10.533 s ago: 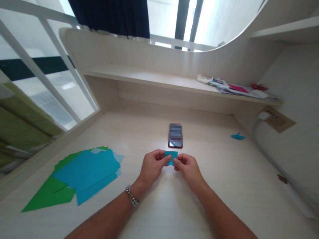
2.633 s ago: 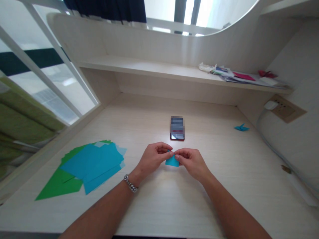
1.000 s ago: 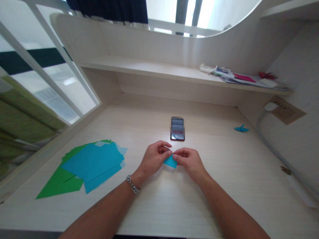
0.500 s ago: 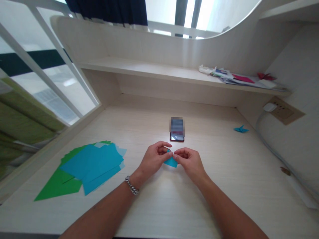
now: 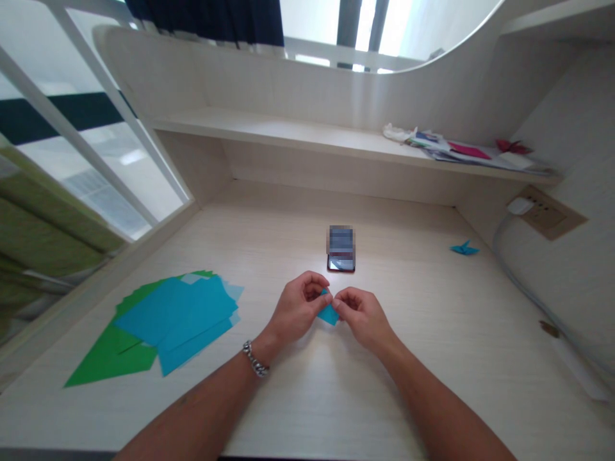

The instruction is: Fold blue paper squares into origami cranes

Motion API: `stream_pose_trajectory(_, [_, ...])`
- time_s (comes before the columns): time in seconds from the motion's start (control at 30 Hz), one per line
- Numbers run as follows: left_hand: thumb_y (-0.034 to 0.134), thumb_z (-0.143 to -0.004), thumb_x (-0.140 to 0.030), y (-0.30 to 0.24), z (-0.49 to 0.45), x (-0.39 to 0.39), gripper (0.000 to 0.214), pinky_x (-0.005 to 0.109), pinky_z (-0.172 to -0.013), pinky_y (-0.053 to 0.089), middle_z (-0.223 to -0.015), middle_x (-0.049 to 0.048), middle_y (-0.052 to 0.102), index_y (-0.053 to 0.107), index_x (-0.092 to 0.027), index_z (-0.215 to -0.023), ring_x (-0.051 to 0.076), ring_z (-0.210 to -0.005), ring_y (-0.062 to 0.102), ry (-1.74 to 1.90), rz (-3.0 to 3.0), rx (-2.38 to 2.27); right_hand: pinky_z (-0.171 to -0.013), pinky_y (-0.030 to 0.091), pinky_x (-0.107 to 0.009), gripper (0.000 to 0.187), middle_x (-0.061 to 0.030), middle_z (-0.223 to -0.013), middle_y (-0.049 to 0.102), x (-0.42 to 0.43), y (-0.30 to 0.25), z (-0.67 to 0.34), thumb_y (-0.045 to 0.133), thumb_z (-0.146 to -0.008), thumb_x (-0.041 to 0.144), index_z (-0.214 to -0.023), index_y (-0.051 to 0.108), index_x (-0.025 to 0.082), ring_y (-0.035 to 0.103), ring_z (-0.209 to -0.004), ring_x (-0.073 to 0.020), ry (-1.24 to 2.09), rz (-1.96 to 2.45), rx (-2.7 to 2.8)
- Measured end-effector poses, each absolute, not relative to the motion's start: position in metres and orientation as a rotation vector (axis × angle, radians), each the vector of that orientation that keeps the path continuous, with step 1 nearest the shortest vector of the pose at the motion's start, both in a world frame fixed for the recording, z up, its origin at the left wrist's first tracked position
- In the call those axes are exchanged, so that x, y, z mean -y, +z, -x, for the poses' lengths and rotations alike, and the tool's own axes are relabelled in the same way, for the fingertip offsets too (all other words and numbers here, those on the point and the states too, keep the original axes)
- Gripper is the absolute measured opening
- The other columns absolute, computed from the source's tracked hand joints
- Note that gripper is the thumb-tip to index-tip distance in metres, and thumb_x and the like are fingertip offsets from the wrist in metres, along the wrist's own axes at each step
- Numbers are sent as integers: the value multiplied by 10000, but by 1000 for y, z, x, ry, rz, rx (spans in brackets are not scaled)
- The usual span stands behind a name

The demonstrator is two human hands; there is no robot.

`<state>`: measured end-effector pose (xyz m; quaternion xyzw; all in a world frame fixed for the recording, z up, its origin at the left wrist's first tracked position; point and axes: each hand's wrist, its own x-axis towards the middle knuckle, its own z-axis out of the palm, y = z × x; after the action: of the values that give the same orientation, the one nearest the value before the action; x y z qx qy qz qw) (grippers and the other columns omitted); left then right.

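A small folded piece of blue paper (image 5: 328, 314) is held between my two hands over the desk. My left hand (image 5: 302, 306) pinches its upper left part with thumb and fingers. From the other side, my right hand (image 5: 359, 312) has thumb and forefinger closed on its right edge. My fingers cover the upper part of the paper, so its folds there are hidden. Just beyond my hands lies a phone (image 5: 341, 248), its screen blurred.
Loose blue sheets (image 5: 192, 314) overlap green sheets (image 5: 113, 358) on the desk's left. A folded blue paper bird (image 5: 464, 248) sits at the right, near a cable (image 5: 509, 272) running from a wall socket (image 5: 550, 214). Papers (image 5: 461, 150) lie on the shelf (image 5: 288, 131) behind.
The blue paper has turned slightly, and less of its right side shows. My right hand's fingers have shifted a little to the left; both hands keep their grip.
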<state>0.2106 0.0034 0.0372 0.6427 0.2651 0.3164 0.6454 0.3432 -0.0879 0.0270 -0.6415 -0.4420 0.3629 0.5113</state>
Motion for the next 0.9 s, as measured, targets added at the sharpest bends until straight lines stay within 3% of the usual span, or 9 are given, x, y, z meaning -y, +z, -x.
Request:
stream_pose_trajectory(0.27, [678, -731, -147, 37, -211, -3, 237, 223, -603, 493, -744, 4, 637, 534, -159, -918, 124, -679, 614, 744, -1414, -580, -532, 371, -238, 210, 7, -608, 570, 93, 37, -342, 551, -812, 310, -647, 580, 182, 505, -582, -134, 756, 1648, 1166])
stream_pose_trajectory(0.9, [742, -665, -164, 41, -208, -13, 313, 214, -579, 484, -688, -7, 659, 525, -155, -890, 121, -628, 613, 767, -1351, -638, -576, 430, -254, 194, -19, -658, 641, 88, 24, -346, 575, -819, 340, -735, 612, 169, 574, -615, -147, 887, 1606, 1116])
